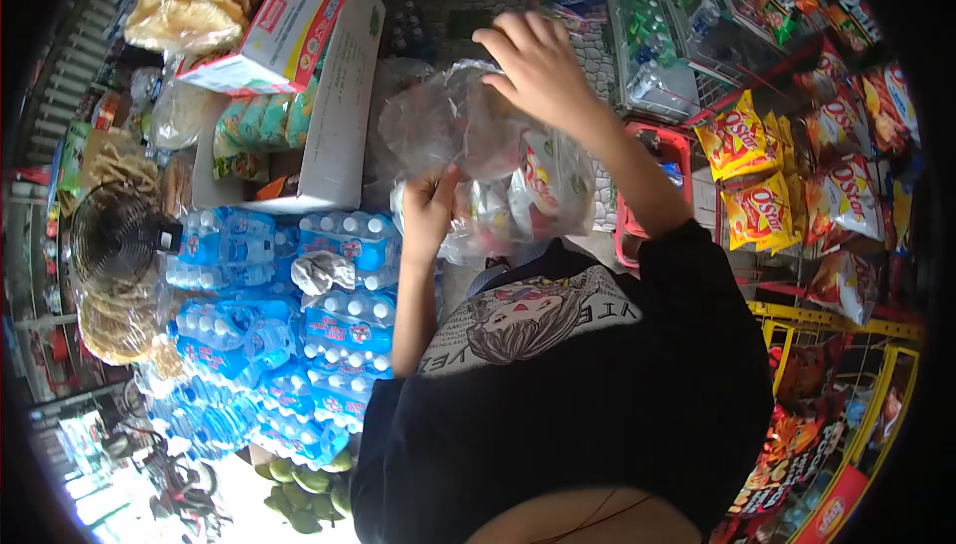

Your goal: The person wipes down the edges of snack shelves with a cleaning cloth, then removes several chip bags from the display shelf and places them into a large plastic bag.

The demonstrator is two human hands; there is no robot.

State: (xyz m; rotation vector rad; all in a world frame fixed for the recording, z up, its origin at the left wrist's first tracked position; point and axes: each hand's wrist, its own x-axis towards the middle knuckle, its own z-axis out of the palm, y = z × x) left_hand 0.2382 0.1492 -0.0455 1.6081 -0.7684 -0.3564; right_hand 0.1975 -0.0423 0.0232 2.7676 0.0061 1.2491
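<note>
Up front over the water bottles (299, 345), left hand (428, 210) pinches the plastic bag (458, 126) low down. Bag is held in mid-air with packets inside. Right hand (538, 71) grips its top, fingers loosely spread. Likely mid-bagging; next move needs the mouth held open.

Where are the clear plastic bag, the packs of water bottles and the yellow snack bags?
clear plastic bag (453, 116), head view, on its crinkled upper left part.
packs of water bottles (344, 330), head view, on a blue-wrapped pack.
yellow snack bags (739, 137), head view, on the upper bag's front.
</note>
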